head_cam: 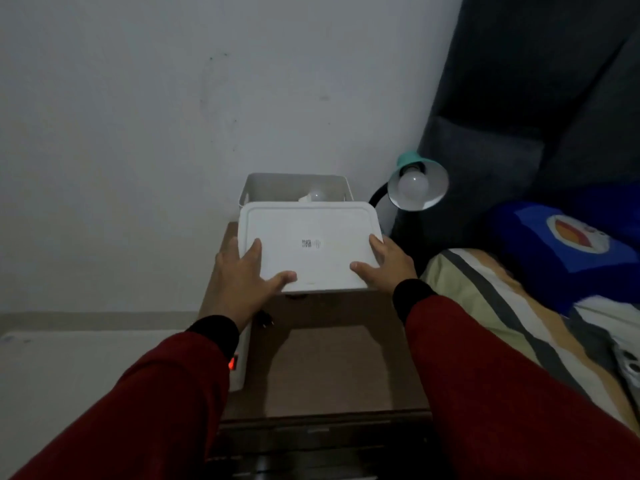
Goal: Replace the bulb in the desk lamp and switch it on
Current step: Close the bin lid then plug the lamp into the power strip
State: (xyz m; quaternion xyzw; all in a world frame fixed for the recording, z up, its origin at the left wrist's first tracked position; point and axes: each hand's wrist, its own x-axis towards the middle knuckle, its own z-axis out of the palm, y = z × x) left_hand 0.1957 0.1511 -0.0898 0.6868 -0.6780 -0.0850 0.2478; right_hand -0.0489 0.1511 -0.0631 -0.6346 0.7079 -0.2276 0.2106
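Observation:
A teal desk lamp (414,168) on a black gooseneck stands at the back right of the nightstand, its shade facing me with a white bulb (412,186) in the socket, unlit. A white storage box (294,183) stands against the wall, open at the top, with a spare bulb (317,195) visible inside. I hold the box's white lid (308,247) in front of the box, above the tabletop. My left hand (247,271) grips its left near corner, my right hand (386,263) its right edge.
The brown nightstand (329,362) carries a black plug (265,318) by my left wrist. A white power strip with a glowing red switch (232,362) hangs at its left side. A bed with a striped sheet (502,313) and a blue pillow (568,247) lies to the right.

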